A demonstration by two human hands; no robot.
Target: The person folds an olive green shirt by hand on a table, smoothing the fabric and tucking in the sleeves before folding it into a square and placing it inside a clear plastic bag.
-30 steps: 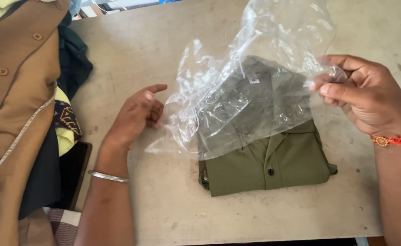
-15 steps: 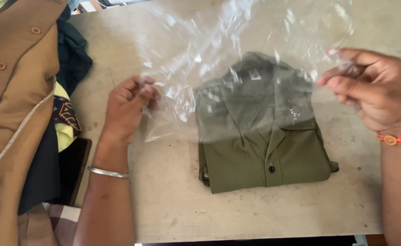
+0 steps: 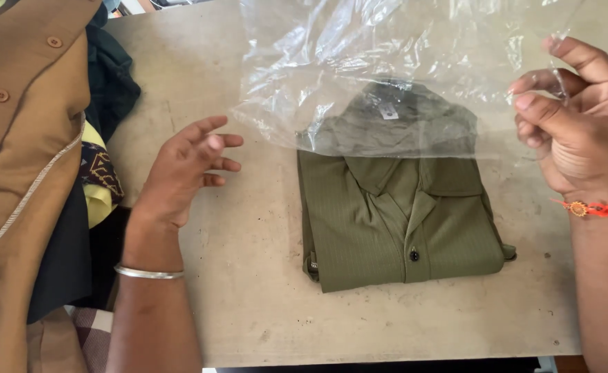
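A folded olive-green shirt (image 3: 394,221) lies on the pale table (image 3: 248,304), collar away from me. A clear plastic bag (image 3: 387,62) hangs in the air over the shirt's collar end. My right hand (image 3: 573,124) pinches the bag's right edge between thumb and fingers. My left hand (image 3: 186,169) hovers to the left of the shirt, fingers spread, holding nothing and a short gap away from the bag's left edge. A metal bangle is on my left wrist and a red thread band on my right wrist.
A pile of garments lies at the left: a brown buttoned piece (image 3: 20,138), a dark green cloth (image 3: 114,76), and a yellow and patterned fabric (image 3: 100,179). The table's front edge (image 3: 387,359) runs just below the shirt.
My left hand has let go of the bag's left edge and opened. The bag has lifted and shifted right, held only by my right hand.
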